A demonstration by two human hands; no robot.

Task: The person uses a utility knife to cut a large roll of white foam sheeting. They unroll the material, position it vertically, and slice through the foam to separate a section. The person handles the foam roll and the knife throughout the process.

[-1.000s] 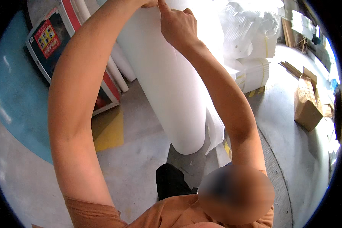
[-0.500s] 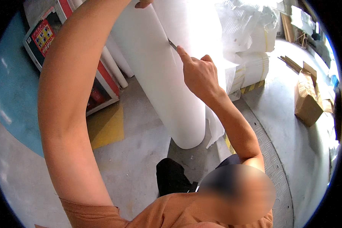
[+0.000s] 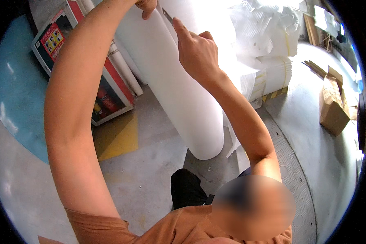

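Observation:
A large white roll of foam sheet (image 3: 191,101) stands slanting before me, its lower end near the floor. My right hand (image 3: 199,53) is closed around a knife (image 3: 167,16), index finger stretched along it. Its thin blade points up and left, at the white sheet near the top of the roll. At the upper edge, my left hand (image 3: 147,7) rests against the roll, just left of the blade. Only part of that hand shows, with a finger pointing down; the frame edge cuts off the rest, so its grip is hidden.
To the left stands a red-framed cabinet (image 3: 114,114) beside a pale pipe (image 3: 126,73). Stacked white foam packs (image 3: 272,73) are on the right, behind the roll. Farther right, an opened cardboard box (image 3: 333,110) sits on the floor. A ridged metal strip (image 3: 295,179) curves across the floor.
My right hand has moved up and left with the knife, closer to my left hand. More of my left hand now shows at the upper edge. The view has shifted slightly.

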